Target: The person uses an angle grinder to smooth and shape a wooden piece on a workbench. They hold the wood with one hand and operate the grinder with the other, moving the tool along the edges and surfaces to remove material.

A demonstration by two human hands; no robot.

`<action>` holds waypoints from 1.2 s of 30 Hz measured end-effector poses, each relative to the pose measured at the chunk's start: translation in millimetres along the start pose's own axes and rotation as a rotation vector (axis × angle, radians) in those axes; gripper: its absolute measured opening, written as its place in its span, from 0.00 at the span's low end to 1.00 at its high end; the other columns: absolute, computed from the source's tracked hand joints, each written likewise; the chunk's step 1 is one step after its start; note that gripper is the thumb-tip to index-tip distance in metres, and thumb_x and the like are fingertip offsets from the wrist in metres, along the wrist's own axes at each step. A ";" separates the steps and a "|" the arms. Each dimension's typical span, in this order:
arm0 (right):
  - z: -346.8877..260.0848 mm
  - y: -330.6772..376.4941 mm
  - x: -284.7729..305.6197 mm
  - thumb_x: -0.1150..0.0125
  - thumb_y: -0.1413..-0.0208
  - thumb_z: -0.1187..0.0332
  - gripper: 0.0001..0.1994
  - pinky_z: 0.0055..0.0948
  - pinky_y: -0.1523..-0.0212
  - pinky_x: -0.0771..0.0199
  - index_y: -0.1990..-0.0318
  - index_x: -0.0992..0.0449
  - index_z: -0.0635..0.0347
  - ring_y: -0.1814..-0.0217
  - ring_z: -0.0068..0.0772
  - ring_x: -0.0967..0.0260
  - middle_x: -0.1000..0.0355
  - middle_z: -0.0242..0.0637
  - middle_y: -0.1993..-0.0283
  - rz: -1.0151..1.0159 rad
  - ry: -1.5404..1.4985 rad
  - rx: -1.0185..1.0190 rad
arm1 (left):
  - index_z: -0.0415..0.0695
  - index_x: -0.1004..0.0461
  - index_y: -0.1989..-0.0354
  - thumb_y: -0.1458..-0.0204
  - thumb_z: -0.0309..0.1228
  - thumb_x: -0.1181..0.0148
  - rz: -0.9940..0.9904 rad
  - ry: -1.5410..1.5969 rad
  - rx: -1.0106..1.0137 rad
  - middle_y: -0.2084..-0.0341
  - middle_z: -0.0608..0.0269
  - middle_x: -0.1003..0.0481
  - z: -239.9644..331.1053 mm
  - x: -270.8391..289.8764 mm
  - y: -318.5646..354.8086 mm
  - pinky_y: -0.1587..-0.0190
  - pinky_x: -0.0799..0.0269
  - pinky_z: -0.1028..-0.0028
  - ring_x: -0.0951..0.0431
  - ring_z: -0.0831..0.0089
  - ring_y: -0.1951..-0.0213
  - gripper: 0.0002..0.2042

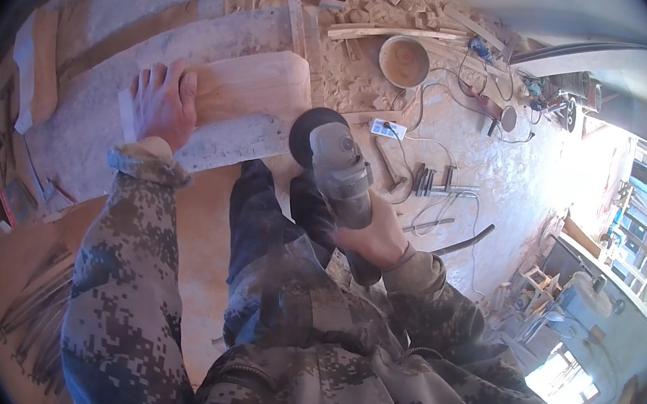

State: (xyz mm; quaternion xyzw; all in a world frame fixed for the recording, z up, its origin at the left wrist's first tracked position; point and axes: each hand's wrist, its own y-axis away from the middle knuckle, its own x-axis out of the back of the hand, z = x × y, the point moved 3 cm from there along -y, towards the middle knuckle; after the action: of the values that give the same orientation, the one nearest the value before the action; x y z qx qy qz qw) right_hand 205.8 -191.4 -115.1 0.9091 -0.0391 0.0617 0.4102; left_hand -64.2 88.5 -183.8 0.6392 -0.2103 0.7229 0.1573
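Note:
A pale wooden block (253, 82) lies on a worn bench plank (238, 143) at the upper left. My left hand (162, 108) grips its left part, fingers over the top and far side, thumb toward the right. In my right hand (378, 236) is a grey angle grinder (337, 168), held by its body. Its dark round disc (301, 140) is beside the block's right end; I cannot tell whether they touch. My right fingers are partly hidden around the grinder body.
Wood scraps and dust cover the floor beyond the bench, around a round pan (405, 61) and wood strips (395, 32). To the right are a white power strip (388, 129), a hammer (390, 166), several hand tools (437, 181), loose cables and another grinder (497, 110).

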 end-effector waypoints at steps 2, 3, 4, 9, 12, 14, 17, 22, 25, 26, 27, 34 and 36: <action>-7.7 -8.9 0.9 0.22 0.56 0.69 0.34 0.35 0.44 0.22 0.38 0.24 0.68 0.48 0.29 0.23 0.19 0.38 0.49 -0.006 0.067 0.045 | 0.47 0.22 0.40 0.27 0.44 0.50 0.007 -0.018 -0.001 0.50 0.53 0.22 -1.6 1.6 -0.2 0.34 0.37 0.50 0.25 0.50 0.44 0.19; -11.1 -12.3 1.2 0.22 0.56 0.69 0.34 0.35 0.44 0.22 0.38 0.24 0.68 0.49 0.28 0.23 0.19 0.38 0.49 -0.013 0.049 0.037 | 0.47 0.22 0.40 0.27 0.44 0.50 0.011 -0.018 -0.001 0.50 0.53 0.22 -1.6 2.9 -0.5 0.34 0.37 0.50 0.25 0.50 0.44 0.19; -14.3 -14.6 2.5 0.22 0.56 0.69 0.34 0.35 0.44 0.22 0.38 0.24 0.68 0.49 0.28 0.23 0.19 0.38 0.50 -0.019 0.033 0.025 | 0.47 0.22 0.39 0.27 0.44 0.50 0.013 -0.014 0.001 0.50 0.53 0.22 -0.3 2.8 -0.4 0.34 0.37 0.50 0.26 0.50 0.44 0.19; -35.7 -28.7 6.9 0.25 0.57 0.66 0.28 0.38 0.48 0.19 0.45 0.21 0.66 0.53 0.35 0.18 0.17 0.44 0.56 0.018 0.019 0.038 | 0.50 0.22 0.38 0.27 0.44 0.51 -0.032 0.003 0.030 0.47 0.55 0.22 -0.5 2.5 -1.0 0.32 0.36 0.49 0.26 0.50 0.41 0.19; -42.1 -47.8 12.9 0.24 0.56 0.66 0.27 0.37 0.50 0.19 0.46 0.20 0.67 0.53 0.34 0.18 0.17 0.43 0.57 0.039 0.042 0.090 | 0.49 0.23 0.38 0.27 0.43 0.51 -0.013 0.018 0.018 0.48 0.54 0.22 -1.1 -2.1 -0.2 0.32 0.37 0.49 0.26 0.49 0.41 0.19; -46.1 -62.5 16.0 0.24 0.55 0.65 0.26 0.37 0.52 0.19 0.47 0.20 0.69 0.56 0.33 0.18 0.17 0.42 0.58 0.063 0.075 0.152 | 0.48 0.23 0.38 0.27 0.42 0.51 -0.008 0.026 0.013 0.48 0.54 0.23 -1.6 -0.5 0.8 0.32 0.38 0.49 0.26 0.49 0.42 0.18; -61.4 -84.3 22.3 0.23 0.54 0.66 0.23 0.35 0.57 0.19 0.52 0.18 0.71 0.61 0.30 0.19 0.17 0.42 0.61 0.038 0.036 0.148 | 0.47 0.23 0.38 0.28 0.41 0.50 -0.016 0.051 0.020 0.48 0.54 0.23 -1.5 -0.1 -0.7 0.31 0.38 0.49 0.26 0.49 0.42 0.18; -82.7 -100.7 23.7 0.23 0.53 0.73 0.21 0.32 0.59 0.21 0.51 0.21 0.67 0.62 0.26 0.23 0.20 0.36 0.62 0.051 -0.107 0.116 | 0.48 0.23 0.38 0.28 0.40 0.49 0.000 0.052 0.021 0.48 0.54 0.23 -3.5 -3.0 0.7 0.31 0.38 0.49 0.27 0.49 0.42 0.17; -78.0 -99.8 24.2 0.23 0.53 0.72 0.23 0.33 0.56 0.21 0.49 0.21 0.68 0.60 0.27 0.22 0.19 0.36 0.60 0.057 -0.012 0.106 | 0.48 0.23 0.38 0.28 0.40 0.49 0.010 0.051 0.015 0.48 0.54 0.23 -3.1 -4.9 -0.1 0.31 0.39 0.48 0.27 0.49 0.42 0.17; -68.7 -96.8 23.2 0.23 0.53 0.71 0.24 0.33 0.55 0.20 0.48 0.21 0.68 0.58 0.27 0.22 0.19 0.37 0.59 0.073 0.060 0.108 | 0.48 0.23 0.38 0.28 0.40 0.49 0.004 0.053 0.016 0.48 0.54 0.23 -2.1 -5.2 -1.0 0.31 0.39 0.48 0.27 0.49 0.42 0.18; -61.2 -91.3 21.9 0.23 0.53 0.71 0.25 0.34 0.53 0.20 0.46 0.21 0.69 0.57 0.27 0.21 0.19 0.37 0.57 0.089 0.132 0.109 | 0.48 0.23 0.38 0.28 0.41 0.50 -0.002 0.056 0.016 0.48 0.54 0.23 -0.9 -5.2 -1.3 0.31 0.39 0.48 0.27 0.49 0.42 0.18; -4.0 3.2 4.1 0.22 0.55 0.69 0.31 0.36 0.44 0.22 0.40 0.23 0.68 0.49 0.29 0.22 0.19 0.39 0.50 -0.043 0.014 0.014 | 0.48 0.22 0.40 0.28 0.44 0.49 0.008 0.023 0.001 0.51 0.54 0.22 1.1 4.2 -0.6 0.35 0.37 0.51 0.26 0.51 0.45 0.19; 5.8 18.5 3.0 0.23 0.56 0.68 0.32 0.36 0.44 0.22 0.40 0.23 0.68 0.49 0.29 0.23 0.19 0.38 0.51 -0.064 -0.013 -0.058 | 0.49 0.23 0.37 0.28 0.44 0.51 -0.067 0.020 0.040 0.47 0.54 0.23 3.2 5.1 -1.2 0.33 0.37 0.49 0.26 0.51 0.42 0.19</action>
State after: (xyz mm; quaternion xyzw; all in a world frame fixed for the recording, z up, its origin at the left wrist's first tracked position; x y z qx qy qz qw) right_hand 207.0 -208.0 -104.7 0.8980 -0.0143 0.0416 0.4378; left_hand -61.6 87.7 -178.3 0.6415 -0.1726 0.7277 0.1708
